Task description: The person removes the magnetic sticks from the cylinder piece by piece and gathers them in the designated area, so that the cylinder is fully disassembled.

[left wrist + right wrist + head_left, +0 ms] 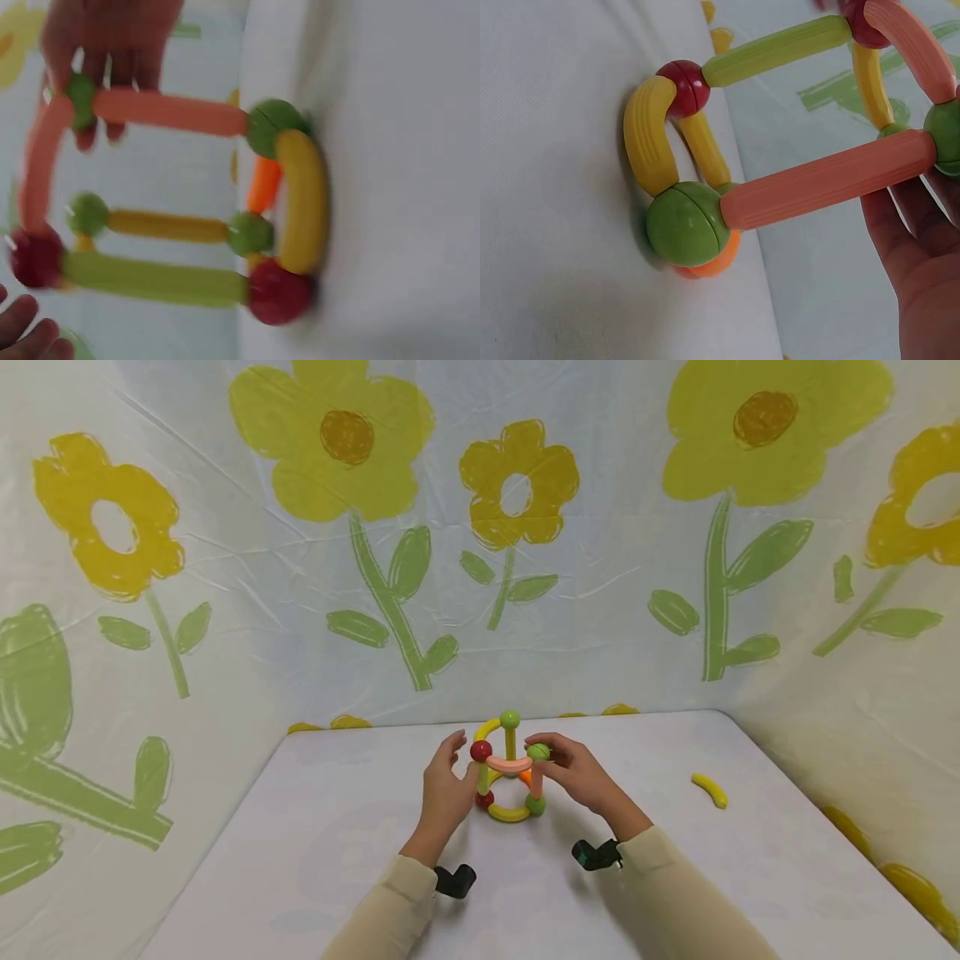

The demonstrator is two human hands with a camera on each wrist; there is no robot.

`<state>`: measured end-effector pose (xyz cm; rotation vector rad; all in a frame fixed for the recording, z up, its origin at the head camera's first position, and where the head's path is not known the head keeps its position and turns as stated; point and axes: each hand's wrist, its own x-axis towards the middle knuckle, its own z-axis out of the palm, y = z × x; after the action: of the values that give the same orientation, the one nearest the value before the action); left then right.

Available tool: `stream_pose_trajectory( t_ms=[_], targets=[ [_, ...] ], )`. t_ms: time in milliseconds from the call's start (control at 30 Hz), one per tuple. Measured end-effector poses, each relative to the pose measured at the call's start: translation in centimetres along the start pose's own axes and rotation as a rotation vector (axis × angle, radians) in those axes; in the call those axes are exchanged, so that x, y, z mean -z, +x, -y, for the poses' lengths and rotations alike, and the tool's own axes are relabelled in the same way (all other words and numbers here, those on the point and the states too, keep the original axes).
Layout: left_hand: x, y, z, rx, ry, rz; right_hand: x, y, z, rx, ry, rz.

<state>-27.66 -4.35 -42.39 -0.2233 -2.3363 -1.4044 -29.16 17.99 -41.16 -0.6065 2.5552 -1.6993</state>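
On the table stands a frame of magnetic building rods and balls (509,814). Upright light green (780,51), salmon (829,180) and yellow rods (166,226) join its lower ring to the upper balls. Along the top, curved salmon (509,765) and yellow rods (487,729) meet at a red ball (481,751). My right hand (577,770) pinches the upper front green ball (537,752), its fingers partly hidden behind it. Beside the red ball and light green rod is my left hand (447,789), fingers extended; in the left wrist view its fingers (34,334) appear apart from the frame.
A loose curved yellow rod (709,790) lies on the white table (360,852) to the right. Flower-printed cloth (600,635) hangs behind the table and on both sides. Dark wrist cameras sit at both cuffs.
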Motion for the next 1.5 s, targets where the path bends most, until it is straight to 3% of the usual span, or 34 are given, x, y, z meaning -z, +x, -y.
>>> stream_pose_trajectory(
  t_ms=[67,200,233,300,467,700,900,1167,1333,1500],
  targets=[
    [0.1,0.1,-1.4,-0.226,0.104,-0.017,0.1,0.0,0.0,0.013,-0.002,-0.001],
    [-0.5,0.3,-3.4,-0.641,0.412,0.026,0.4,0.0,0.0,0.027,-0.019,-0.008],
    [-0.7,0.3,-3.7,-0.701,0.486,0.045,0.4,0.0,-0.1,0.031,-0.022,-0.006],
    [-1.0,0.3,-3.9,-0.753,0.608,0.09,0.4,0.0,-0.3,0.036,-0.029,-0.002],
    [-1.3,0.1,-4.0,-0.762,0.762,0.146,0.3,0.1,-0.5,0.043,-0.035,0.01],
    [-1.1,0.3,-3.9,-0.79,0.788,0.179,0.4,0.2,0.0,0.06,-0.079,0.012],
    [-0.9,0.3,-3.9,-0.779,0.842,0.256,0.4,0.2,-0.1,0.046,-0.093,-0.024],
    [-0.9,0.4,-4.0,-0.743,1.07,0.415,0.4,0.2,-0.2,0.042,-0.093,-0.006],
    [-1.3,0.7,-4.1,-0.757,1.231,0.513,0.5,0.3,-0.4,0.035,-0.095,-0.019],
    [-1.7,1.0,-3.6,-0.79,1.357,0.554,0.3,0.4,-0.6,0.038,-0.093,-0.025]
  ],
)
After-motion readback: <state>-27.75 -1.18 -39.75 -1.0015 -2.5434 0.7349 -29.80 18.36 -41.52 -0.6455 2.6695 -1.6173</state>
